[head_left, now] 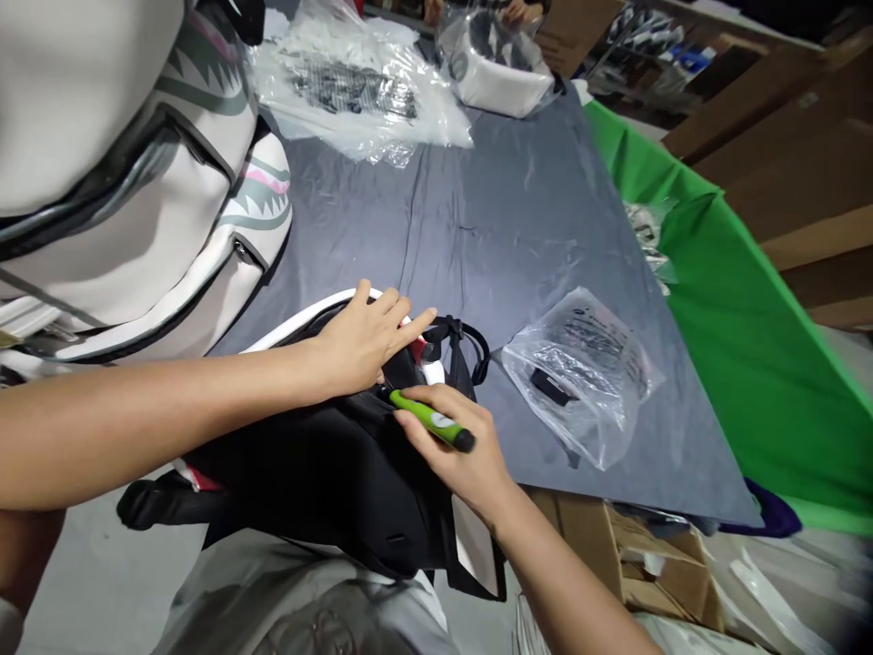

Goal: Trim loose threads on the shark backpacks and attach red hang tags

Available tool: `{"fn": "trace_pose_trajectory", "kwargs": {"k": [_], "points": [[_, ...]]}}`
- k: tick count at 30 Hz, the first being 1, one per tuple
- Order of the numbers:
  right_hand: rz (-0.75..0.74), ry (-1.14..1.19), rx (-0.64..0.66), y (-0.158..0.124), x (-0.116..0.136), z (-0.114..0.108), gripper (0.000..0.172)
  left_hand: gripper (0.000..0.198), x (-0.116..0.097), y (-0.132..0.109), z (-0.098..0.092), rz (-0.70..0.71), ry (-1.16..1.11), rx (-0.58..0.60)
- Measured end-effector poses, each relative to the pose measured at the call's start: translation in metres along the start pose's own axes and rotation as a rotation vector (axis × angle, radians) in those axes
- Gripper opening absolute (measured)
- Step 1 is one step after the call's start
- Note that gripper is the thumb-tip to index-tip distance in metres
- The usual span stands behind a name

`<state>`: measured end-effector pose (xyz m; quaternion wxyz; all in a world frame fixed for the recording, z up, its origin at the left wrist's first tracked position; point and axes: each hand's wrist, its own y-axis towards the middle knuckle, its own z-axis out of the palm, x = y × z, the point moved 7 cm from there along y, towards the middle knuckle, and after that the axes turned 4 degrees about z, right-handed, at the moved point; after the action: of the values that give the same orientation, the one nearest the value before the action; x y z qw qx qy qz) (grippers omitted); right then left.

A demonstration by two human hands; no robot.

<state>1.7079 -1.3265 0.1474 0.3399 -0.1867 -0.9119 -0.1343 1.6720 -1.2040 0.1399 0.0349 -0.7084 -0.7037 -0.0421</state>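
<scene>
A black backpack [306, 473] with white edging lies across the lap and the near table edge. My left hand [361, 341] rests on its upper part, fingers spread, with the thumb partly hidden. In my right hand [470, 446] is a green pen-like tool [436, 421] with a black end. Its other tip points into the black fabric just below my left hand; what it touches there is hidden. A black strap loop [477, 350] sticks out of the bag to the right of my left hand.
White backpacks with a shark-tooth print [255, 205] are stacked at left. A clear plastic bag [579, 373] holding a small black item lies on the grey table [518, 227]. Farther back are plastic wrapping [361, 91] and another person's hands [522, 13] at a bagged white item [501, 77]. Green sheeting [743, 291] borders the right.
</scene>
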Motion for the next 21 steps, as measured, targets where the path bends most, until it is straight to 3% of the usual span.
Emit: {"fn": "trace_pose_trajectory", "kwargs": {"k": [2, 5, 11, 21], "points": [[-0.033, -0.022, 0.171, 0.010, 0.002, 0.005, 0.015, 0.092, 0.001, 0.002, 0.002, -0.009, 0.001, 0.015], [-0.065, -0.059, 0.279, 0.015, 0.001, 0.005, 0.017, 0.089, 0.003, 0.005, 0.003, -0.004, -0.021, 0.029], [-0.291, -0.174, 0.207, 0.014, 0.011, 0.006, 0.020, 0.074, 0.008, 0.009, 0.004, 0.006, -0.081, 0.046], [-0.263, -0.194, 0.259, 0.022, 0.015, 0.013, 0.022, 0.065, 0.012, 0.009, 0.006, 0.028, -0.144, 0.042]]}}
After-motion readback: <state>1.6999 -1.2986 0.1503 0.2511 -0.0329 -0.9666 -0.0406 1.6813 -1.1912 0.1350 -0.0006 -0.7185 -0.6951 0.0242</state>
